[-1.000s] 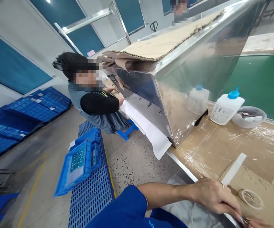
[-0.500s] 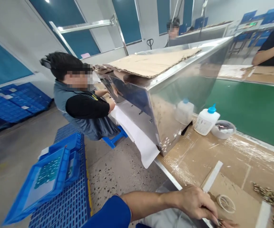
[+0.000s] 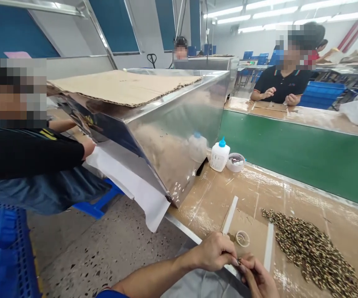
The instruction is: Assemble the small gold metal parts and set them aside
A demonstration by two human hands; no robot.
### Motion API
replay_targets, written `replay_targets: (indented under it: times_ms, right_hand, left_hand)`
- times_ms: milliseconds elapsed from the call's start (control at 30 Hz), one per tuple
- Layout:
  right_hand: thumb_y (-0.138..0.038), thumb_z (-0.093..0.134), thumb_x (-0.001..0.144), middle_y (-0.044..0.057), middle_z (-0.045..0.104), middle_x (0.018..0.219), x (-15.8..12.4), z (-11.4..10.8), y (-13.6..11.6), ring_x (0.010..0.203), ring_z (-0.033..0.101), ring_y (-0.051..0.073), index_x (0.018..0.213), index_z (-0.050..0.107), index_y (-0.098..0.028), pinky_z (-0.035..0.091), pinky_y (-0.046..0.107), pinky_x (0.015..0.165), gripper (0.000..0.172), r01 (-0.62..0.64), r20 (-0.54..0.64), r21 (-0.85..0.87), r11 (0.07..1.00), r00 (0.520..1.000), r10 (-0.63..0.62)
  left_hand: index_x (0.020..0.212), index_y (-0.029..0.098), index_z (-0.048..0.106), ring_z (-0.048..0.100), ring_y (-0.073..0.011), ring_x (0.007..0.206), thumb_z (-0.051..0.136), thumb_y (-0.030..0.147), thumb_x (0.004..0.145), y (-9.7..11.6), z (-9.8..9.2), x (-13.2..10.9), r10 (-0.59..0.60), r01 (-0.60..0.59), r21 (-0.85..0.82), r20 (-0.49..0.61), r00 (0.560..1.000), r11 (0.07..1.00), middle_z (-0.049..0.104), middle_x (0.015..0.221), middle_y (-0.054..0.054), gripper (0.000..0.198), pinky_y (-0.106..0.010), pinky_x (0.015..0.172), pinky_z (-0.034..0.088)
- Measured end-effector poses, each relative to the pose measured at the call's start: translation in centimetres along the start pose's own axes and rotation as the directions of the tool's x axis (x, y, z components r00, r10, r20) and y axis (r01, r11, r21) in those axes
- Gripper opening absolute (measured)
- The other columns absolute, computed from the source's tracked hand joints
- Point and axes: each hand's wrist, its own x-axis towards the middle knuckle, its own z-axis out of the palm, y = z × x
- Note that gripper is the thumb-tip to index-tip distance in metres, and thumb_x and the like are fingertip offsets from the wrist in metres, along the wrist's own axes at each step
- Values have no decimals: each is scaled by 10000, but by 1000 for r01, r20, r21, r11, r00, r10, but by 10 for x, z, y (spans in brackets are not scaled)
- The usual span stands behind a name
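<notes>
My left hand (image 3: 214, 251) and my right hand (image 3: 256, 278) meet at the near edge of the cardboard-covered bench. Between their fingertips they pinch a small dark piece (image 3: 239, 261), mostly hidden by my fingers. Just beyond my hands lie a thin ring of tape (image 3: 243, 239) and a white strip (image 3: 230, 215). A second white strip (image 3: 268, 247) lies close to my right hand. To the right spreads a heap of small mottled brown-and-black pieces (image 3: 309, 252), which my hands do not touch.
A large stainless-steel box (image 3: 172, 140) topped with cardboard stands left of my hands, with a person's arm (image 3: 36, 153) beside it. Beyond stand a white glue bottle (image 3: 220, 156) and a small bowl (image 3: 235, 162). A green conveyor belt (image 3: 297, 149) runs behind, with a co-worker across it.
The view has swung from steeply tilted to nearly level, bringing the heap and the co-worker across the belt fully into view. My right hand now shows fully, pinching with my left.
</notes>
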Motion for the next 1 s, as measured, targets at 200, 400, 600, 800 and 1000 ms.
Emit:
replay_targets:
  times_ms: [200,400,600,800,1000]
  right_hand:
    - [-742,648,798,16,534,638,2,5,8,560,446,141,616,603,-213,436,262,541,562,10,-18,-5,1000,1000,-10]
    - [-778,669,745,11,527,627,6,6,8,517,420,120,643,656,-196,386,246,480,590,-39,-23,20,999,999,39]
    - [-772,708,712,3,527,661,9,5,-1,539,429,104,685,674,-182,376,219,475,592,-83,21,105,991,996,81]
    - [-810,653,723,-15,479,652,14,3,12,546,390,96,643,572,-187,383,218,498,633,-94,118,29,995,989,90]
    - [-801,570,786,-24,446,615,16,3,29,523,364,95,629,479,-206,383,231,511,622,-66,133,-54,996,988,73]
  left_hand:
    - [710,145,716,600,-132,672,694,175,838,-2,0,1,-18,14,-95,-40,999,995,702,689,-17,134,-224,738,479]
    - [715,163,702,577,-141,677,666,280,870,-2,-5,-1,-37,32,-105,-43,998,994,663,676,-15,198,-249,763,468]
    - [672,160,660,535,-140,657,592,378,911,0,-10,0,32,-41,-187,-55,998,981,621,649,-18,331,-265,777,425]
    - [631,167,572,524,-145,679,590,316,886,-6,-8,-5,61,-65,-154,-34,998,986,587,635,-8,295,-271,798,401]
    - [660,174,547,530,-161,686,529,343,938,-13,-3,-5,114,-118,-54,-62,992,992,576,638,-26,325,-265,746,396]
